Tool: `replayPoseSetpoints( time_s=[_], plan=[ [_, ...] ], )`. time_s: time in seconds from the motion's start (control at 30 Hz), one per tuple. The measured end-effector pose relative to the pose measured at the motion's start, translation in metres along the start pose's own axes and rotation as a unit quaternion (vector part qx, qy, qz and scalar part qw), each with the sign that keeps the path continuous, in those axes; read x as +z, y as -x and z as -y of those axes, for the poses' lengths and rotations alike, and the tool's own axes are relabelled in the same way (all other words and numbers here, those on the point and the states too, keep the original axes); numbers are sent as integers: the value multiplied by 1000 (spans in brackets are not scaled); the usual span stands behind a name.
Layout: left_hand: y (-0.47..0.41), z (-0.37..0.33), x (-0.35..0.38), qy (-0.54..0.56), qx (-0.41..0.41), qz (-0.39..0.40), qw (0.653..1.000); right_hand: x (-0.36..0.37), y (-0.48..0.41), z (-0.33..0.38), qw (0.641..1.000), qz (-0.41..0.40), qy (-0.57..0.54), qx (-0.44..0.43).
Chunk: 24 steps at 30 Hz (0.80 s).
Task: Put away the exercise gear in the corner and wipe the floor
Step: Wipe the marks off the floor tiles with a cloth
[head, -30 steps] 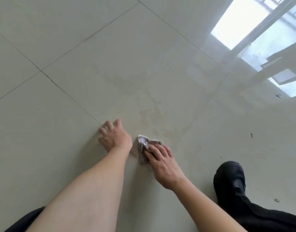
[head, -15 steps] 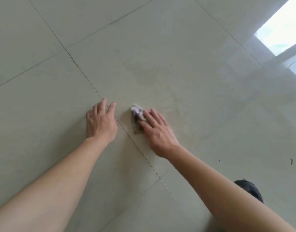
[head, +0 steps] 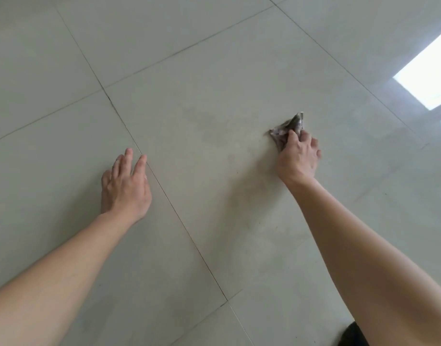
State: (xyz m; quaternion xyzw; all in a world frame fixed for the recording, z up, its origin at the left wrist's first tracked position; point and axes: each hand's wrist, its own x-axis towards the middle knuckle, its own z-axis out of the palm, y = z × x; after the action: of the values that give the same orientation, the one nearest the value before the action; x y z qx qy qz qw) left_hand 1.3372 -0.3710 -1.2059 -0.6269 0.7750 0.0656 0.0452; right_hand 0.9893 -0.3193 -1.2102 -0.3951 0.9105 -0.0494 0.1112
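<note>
Nothing here can be read: no text, label, brand, number or sign. The crumpled rag [head: 288, 128] held at the fingertips of the right hand [head: 298, 159] carries a pale mottled print, too blurred to tell whether any of it is lettering.

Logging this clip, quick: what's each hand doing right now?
Left hand: open, fingers straight, holding nothing, on the pale glossy tile floor.
Right hand: grips a crumpled grey-white rag against that floor.
</note>
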Motion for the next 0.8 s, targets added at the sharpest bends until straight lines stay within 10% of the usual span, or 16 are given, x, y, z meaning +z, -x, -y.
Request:
replayPoseSetpoints(
  time_s=[0.13,0.37,0.47,0.57,0.67,0.8],
  plan=[
    [8,2,4,31,-56,-2,998,26,75,60,983,35,-16,-181],
    [40,13,-18,24,-95,45,994,39,138,92,776,154,54,-609],
    [36,12,-20,12,-73,52,996,26,53,65,848,59,60,-524],
    [28,7,-14,28,-52,92,994,2,-24,29,976,12,41,-213],
    [33,7,-8,54,-46,124,990,-16,-39,24,999,44,15,1],
    [29,14,-12,82,-61,69,992,15,15,90,976,38,-16,-212]
  ],
)
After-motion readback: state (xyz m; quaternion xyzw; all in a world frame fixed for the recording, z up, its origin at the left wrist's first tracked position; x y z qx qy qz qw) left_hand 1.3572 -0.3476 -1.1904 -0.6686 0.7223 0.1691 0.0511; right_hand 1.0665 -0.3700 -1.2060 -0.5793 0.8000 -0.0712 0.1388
